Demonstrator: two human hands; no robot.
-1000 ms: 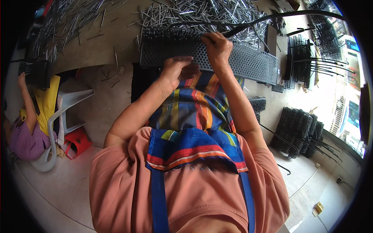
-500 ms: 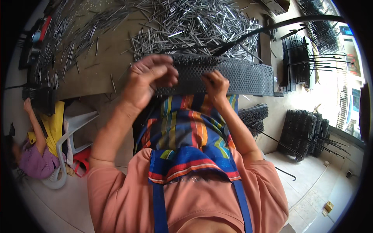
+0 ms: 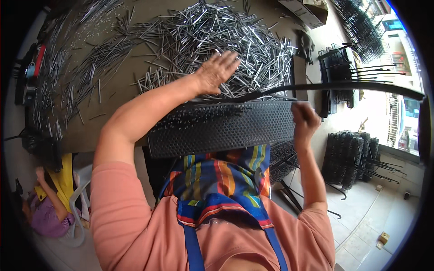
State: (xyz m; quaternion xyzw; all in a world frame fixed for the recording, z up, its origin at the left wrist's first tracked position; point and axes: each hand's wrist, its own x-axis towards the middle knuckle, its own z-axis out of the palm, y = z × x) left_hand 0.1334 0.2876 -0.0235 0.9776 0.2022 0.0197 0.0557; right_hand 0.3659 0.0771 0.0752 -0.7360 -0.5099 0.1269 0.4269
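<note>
A long dark perforated panel (image 3: 226, 131) lies in front of me across the table's near edge, with short dark pieces standing in many holes along its left and upper part. Over the heap of thin metal rods (image 3: 253, 49), my left hand (image 3: 218, 72) reaches palm down with its fingers stretched out. Whether it touches the rods I cannot tell. My right hand (image 3: 306, 119) is closed at the panel's right end and appears to grip it; its fingertips are hidden. A long black flexible strip (image 3: 343, 86) runs from the right across to the panel's far edge.
More rods lie scattered over the brown table (image 3: 131, 86) to the left. Black wire racks (image 3: 348, 158) stand on the floor at the right, and a cardboard box (image 3: 307, 11) sits at the far right. Another person in a purple top (image 3: 49, 217) sits at the left.
My left hand has gone forward from above the panel to the rod heap. My right hand has moved right, from mid-panel to its end. The panel has shifted left and nearer to me.
</note>
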